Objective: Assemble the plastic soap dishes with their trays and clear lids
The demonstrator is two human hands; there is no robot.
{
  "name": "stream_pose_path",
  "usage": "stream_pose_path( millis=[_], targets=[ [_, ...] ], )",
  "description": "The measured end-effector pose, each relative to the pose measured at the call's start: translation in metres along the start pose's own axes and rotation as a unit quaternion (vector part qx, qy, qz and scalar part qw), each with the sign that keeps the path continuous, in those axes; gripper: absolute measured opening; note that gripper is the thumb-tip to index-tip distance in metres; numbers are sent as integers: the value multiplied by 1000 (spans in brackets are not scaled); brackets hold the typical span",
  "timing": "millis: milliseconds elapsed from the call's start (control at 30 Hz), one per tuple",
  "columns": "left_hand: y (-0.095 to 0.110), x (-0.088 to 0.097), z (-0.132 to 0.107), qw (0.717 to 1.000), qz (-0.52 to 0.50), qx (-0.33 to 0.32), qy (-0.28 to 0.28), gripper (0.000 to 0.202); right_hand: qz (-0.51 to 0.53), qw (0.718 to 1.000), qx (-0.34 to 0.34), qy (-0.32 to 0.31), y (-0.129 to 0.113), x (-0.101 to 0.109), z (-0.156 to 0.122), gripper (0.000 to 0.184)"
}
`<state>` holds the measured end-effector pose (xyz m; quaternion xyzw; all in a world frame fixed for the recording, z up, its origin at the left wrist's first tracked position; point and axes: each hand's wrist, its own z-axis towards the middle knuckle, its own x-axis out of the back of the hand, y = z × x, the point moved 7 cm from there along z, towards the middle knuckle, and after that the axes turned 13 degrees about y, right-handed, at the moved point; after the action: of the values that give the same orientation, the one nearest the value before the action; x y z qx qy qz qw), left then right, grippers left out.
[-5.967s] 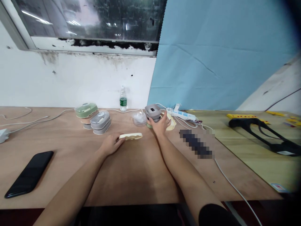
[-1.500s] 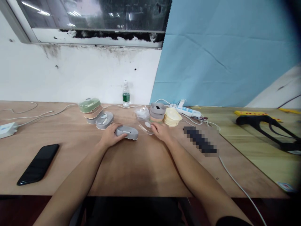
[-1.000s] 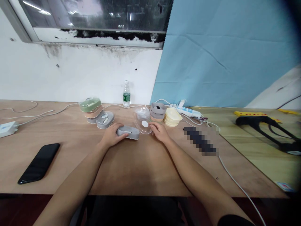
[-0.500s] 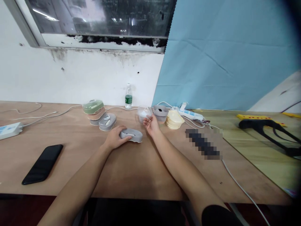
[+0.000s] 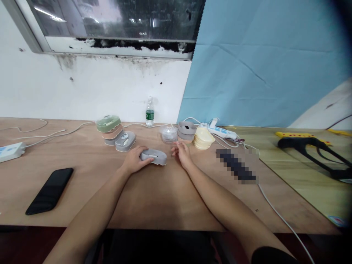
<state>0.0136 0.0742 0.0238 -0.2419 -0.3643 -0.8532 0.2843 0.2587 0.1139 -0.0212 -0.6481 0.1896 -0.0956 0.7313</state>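
A grey oval case (image 5: 154, 157) with a wavy lower edge and a slot on top rests on the table. My left hand (image 5: 135, 159) is closed around its left end. To the right of the case, my right hand (image 5: 182, 153) hovers with loosely bent fingers apart, and nothing shows in them. Just behind that hand is a stack of clear plastic pieces (image 5: 168, 135). Grey oval rings (image 5: 187, 128) are piled beside it, then a stack of cream-coloured pieces (image 5: 203, 139).
Left of centre stand a green-topped stack of cases (image 5: 108, 124) and a grey case (image 5: 125, 142). A water bottle (image 5: 150, 113) is by the wall. A black phone (image 5: 50, 190) lies front left. Power strips (image 5: 222, 132) and cables run along the back.
My right hand has drawn back from the clear plastic stack, toward me and slightly right. My left hand and the grey case have stayed in place.
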Motion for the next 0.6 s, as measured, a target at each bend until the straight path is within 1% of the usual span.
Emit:
stream_pose_path(
  millis=[67,133,200,233,300,367,433,500,600],
  targets=[
    [1,-1,0,1000,-3,-5,-3,53,-82,990,80,-84,-6,3,-17,44],
    [2,-3,-1,1000,-6,-8,-9,55,-163,961,149,-166,-11,0,-35,60],
    [2,-5,-1,1000,-9,-11,-17,57,-224,930,185,-224,-12,-6,-49,77],
    [2,-6,-2,1000,-12,-13,-20,58,-244,920,191,-241,-12,-10,-53,80],
    [1,-6,-2,999,-18,-14,-24,61,-275,907,194,-254,-11,-16,-56,75],
    [-1,-7,-2,999,-24,-8,-27,66,-290,905,188,-249,-10,-21,-54,64],
    [-2,-8,-3,999,-30,0,-37,75,-281,913,179,-236,-10,-21,-50,57],
    [-2,-11,-5,998,-38,9,-48,84,-255,927,163,-221,-10,-18,-44,54],
    [1,-15,-7,996,-67,16,-49,102,-221,945,146,-190,-10,-12,-37,50]
  ],
)
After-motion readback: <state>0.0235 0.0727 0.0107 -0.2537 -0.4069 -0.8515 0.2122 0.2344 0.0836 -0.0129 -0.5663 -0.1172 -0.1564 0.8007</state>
